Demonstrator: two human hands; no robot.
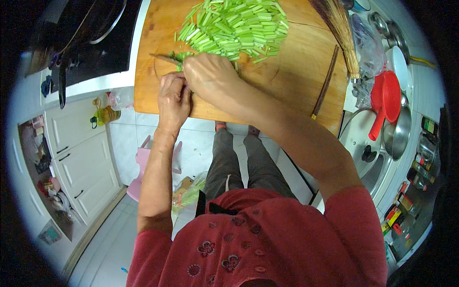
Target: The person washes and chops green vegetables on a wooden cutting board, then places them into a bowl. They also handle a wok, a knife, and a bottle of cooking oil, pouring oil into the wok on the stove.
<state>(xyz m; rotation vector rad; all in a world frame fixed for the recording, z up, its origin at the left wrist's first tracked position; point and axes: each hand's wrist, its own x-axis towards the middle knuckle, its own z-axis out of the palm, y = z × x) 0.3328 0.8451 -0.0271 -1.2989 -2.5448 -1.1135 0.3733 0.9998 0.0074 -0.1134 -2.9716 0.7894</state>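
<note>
My right hand (pixel 211 73) grips a knife; its handle is hidden in my fist, and the narrow edge of its blade (pixel 164 58) sticks out to the left. Close below it, my left hand (pixel 174 91) has curled fingers pressed at the board, holding green stalks (pixel 179 67) that are mostly covered by both hands. Some chopped greens (pixel 183 55) lie on the blade's far side. Beyond my hands, a large heap of short-cut green stalks (pixel 244 30), celery by their look, spreads over the wooden cutting board (pixel 294 79).
A pair of dark chopsticks (pixel 325 82) and a straw brush (pixel 346 39) lie at the board's right side. Farther right are a red ladle (pixel 385 100), a glass lid (pixel 358 136) and metal bowls (pixel 398 132). A black cooktop (pixel 104 53) is left; a pink chair (pixel 141 168) stands below.
</note>
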